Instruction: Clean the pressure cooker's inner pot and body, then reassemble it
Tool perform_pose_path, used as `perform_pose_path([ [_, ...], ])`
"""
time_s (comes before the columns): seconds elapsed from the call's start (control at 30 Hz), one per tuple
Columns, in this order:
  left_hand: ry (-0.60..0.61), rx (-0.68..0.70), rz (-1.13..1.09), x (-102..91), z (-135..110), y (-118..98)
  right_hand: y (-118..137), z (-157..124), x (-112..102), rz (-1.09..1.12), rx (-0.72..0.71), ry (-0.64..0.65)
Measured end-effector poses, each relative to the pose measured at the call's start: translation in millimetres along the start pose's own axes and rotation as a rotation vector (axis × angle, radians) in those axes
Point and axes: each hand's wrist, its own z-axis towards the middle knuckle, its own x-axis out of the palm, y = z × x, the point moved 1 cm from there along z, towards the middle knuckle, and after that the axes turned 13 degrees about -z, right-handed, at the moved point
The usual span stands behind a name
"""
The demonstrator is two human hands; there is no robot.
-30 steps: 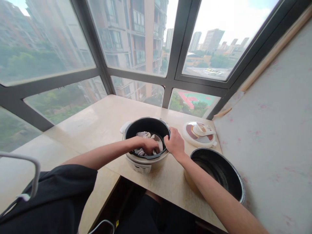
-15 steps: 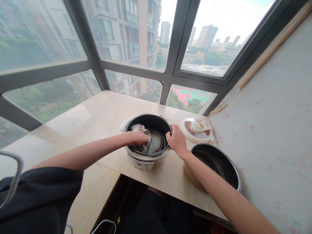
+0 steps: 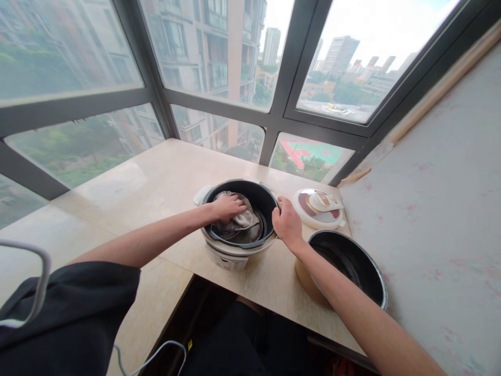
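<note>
While the right hand [image 3: 287,223] curls its fingers closed on the right-hand rim of a round, white plastic electric cooker [image 3: 229,261] with a black interior, the left hand [image 3: 229,207] lies inside the cooker on a crumpled, greyish-white cloth [image 3: 247,219]. The left fingers are extended and slightly bent over the top of the cloth; the underside of the palm is hidden, so whether the cloth is pinched cannot be told. The cloth sits toward the left of the cooker's cavity, with part of the dark, round bottom exposed beside it. To the right of the cooker, and apart from it, rests a round, white lid [image 3: 319,208] with brownish-red panels and a raised handle. Also right of the cooker, but nearer the person, stands a deep, round pot [image 3: 360,266], black inside and tan outside, partly covered by the right forearm. Beneath the cooker extends a cream, marbled countertop [image 3: 148,183]; beyond the cooker rise grey-framed windows [image 3: 274,117], and well to its right stands a pale, pink-flowered wall [image 3: 430,209]
</note>
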Motion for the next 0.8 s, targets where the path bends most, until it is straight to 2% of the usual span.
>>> perform_pose_path([
  [0.13,0.063,-0.080,0.069,-9.8,2,0,-1,1,1,0.082,0.071,-0.026],
  [0.27,0.123,-0.214,-0.064,-8.5,9,-11,-2,0,1,0.095,0.079,-0.038],
  [0.37,0.122,-0.277,-0.139,-4.4,19,-26,-2,-1,0,0.086,0.061,-0.040],
  [0.63,0.029,-0.247,-0.186,3.3,44,-68,0,-1,-3,0.077,0.057,-0.039],
  [0.8,0.097,-0.144,-0.208,6.7,36,-77,-3,-2,-2,0.069,0.048,-0.044],
])
